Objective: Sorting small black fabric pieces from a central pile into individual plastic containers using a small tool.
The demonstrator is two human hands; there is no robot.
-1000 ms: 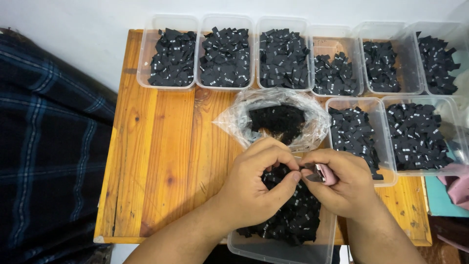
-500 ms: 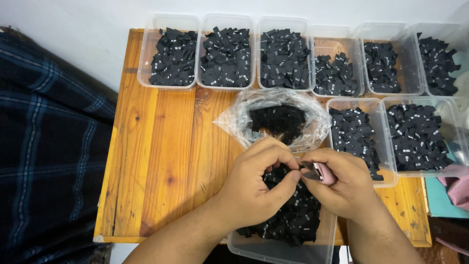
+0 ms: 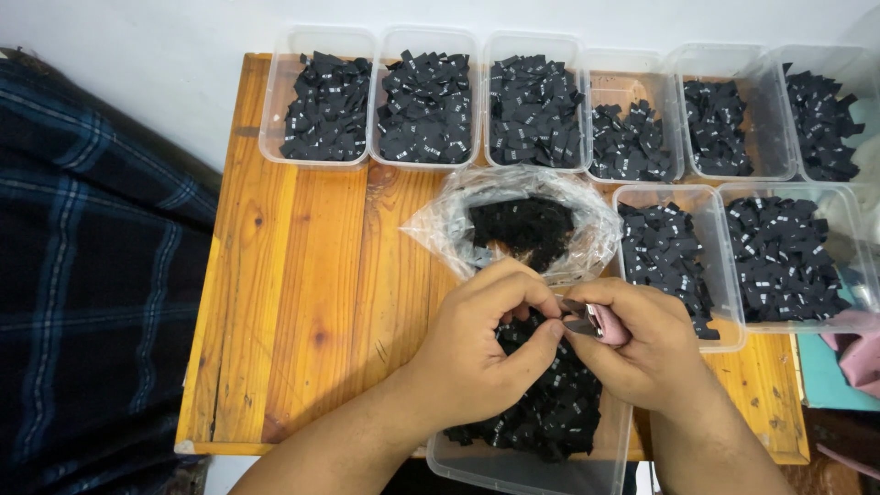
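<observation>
My left hand and my right hand meet above a clear plastic tub full of small black fabric labels at the table's near edge. The right hand grips a small pink-handled snipper, its tip pointing left. My left fingertips pinch a small black label right at that tip; the label is mostly hidden by the fingers. Just beyond the hands lies an open clear plastic bag holding more black labels.
Several clear tubs of black labels line the far edge of the wooden table, with two more tubs at the right. A dark plaid cloth lies left of the table. A pink cloth sits at the right edge.
</observation>
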